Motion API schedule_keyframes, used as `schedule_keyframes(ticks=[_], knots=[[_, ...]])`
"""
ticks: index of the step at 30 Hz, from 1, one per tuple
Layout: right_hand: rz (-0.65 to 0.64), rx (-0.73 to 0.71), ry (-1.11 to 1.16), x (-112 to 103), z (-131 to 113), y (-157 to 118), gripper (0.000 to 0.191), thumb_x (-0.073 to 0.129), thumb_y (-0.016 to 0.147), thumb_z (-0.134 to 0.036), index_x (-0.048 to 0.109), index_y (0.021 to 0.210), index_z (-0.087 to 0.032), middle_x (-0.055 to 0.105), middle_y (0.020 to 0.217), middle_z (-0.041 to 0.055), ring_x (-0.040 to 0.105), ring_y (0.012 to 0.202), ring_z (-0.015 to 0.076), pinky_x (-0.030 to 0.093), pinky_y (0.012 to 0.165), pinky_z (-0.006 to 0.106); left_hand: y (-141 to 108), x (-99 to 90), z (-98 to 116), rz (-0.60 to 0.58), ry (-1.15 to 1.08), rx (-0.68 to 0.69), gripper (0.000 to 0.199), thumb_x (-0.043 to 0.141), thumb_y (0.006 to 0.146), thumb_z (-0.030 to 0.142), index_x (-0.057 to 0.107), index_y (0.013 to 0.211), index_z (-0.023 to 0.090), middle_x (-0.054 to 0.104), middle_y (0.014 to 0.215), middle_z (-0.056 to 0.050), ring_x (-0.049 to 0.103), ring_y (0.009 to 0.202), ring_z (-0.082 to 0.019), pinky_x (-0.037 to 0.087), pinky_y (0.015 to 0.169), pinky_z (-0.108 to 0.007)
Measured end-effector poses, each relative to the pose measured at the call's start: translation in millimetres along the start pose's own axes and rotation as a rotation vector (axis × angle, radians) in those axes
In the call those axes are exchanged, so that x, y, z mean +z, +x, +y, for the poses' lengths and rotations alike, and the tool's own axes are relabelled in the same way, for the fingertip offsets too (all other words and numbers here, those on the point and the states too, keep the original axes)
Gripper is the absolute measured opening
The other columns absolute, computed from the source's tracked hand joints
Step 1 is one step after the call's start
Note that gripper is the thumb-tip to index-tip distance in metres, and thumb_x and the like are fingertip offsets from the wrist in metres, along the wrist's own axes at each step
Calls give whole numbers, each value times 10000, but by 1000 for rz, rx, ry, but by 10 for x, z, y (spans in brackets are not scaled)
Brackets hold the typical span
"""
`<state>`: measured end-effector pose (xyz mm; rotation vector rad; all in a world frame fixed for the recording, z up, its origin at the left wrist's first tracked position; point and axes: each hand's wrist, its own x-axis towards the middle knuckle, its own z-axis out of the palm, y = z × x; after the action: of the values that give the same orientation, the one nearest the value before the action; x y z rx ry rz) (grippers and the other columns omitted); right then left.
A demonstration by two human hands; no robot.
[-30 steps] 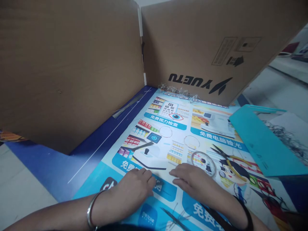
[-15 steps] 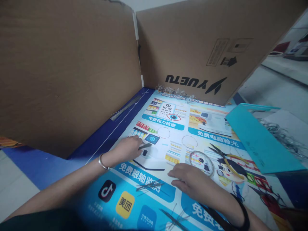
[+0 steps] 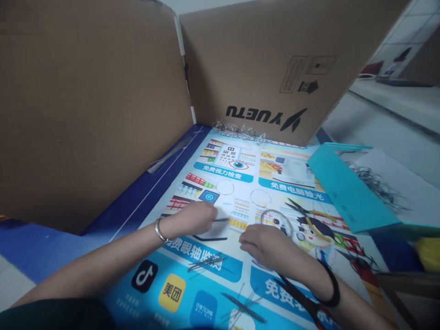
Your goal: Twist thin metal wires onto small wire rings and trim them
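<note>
My left hand (image 3: 197, 217) is closed in a pinch on a thin dark strip (image 3: 221, 220), whose end points right, towards my other hand. My right hand (image 3: 259, 242) is also closed, fingertips together, and whatever it holds is hidden. Just beyond it lies a coil of thin wire (image 3: 291, 225). Two finer rings, one on the left (image 3: 225, 187) and one on the right (image 3: 260, 198), rest farther back. Closer to me are a bundle of short dark wires (image 3: 206, 263) and another dark bundle (image 3: 244, 307). Dark-bladed scissors (image 3: 299, 295) lie partly under my right forearm.
Yellow-handled cutters (image 3: 309, 215) lie on the printed poster (image 3: 185, 293). A red-handled tool (image 3: 360, 263) is at right. Cardboard walls (image 3: 92, 114) stand left and behind. A turquoise folder (image 3: 350, 190) sits beside tangled wire (image 3: 373, 185). Clear scraps (image 3: 240, 130) line the back.
My left hand has moved right and slightly nearer me with the dark strip, closing the gap to my right hand. The whole view has shifted, showing more on the right.
</note>
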<state>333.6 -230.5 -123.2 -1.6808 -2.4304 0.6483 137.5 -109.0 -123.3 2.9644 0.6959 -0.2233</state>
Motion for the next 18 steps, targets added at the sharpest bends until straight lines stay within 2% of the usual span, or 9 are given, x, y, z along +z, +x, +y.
schedule_keyframes(ticks=[3,6,13,18], knots=[[113,108,-37,-44,25,17,147,505,864,-226,646,857,-185,644,868,55,582,831,181,405,719,279,84,34,143,38,0,71,165,468,797,192,628,816,153,655,764,-79,586,640,-179,393,539,-257],[191,138,-79,-8,71,54,119,561,829,-212,632,919,-179,629,928,66,565,882,194,402,745,291,143,49,229,66,-2,120,160,509,777,235,624,856,157,653,760,-74,586,627,-185,385,523,-264],[222,66,-217,219,152,156,126,503,863,-186,618,814,-174,616,827,51,559,797,183,400,702,291,166,119,211,110,-25,137,128,488,784,188,608,820,160,635,733,-66,590,628,-192,386,528,-276],[251,17,-277,290,185,173,194,465,884,-166,609,754,-170,612,777,53,541,762,174,379,675,288,143,108,133,82,-68,133,144,473,806,195,612,837,172,638,757,-51,582,629,-170,383,537,-261]])
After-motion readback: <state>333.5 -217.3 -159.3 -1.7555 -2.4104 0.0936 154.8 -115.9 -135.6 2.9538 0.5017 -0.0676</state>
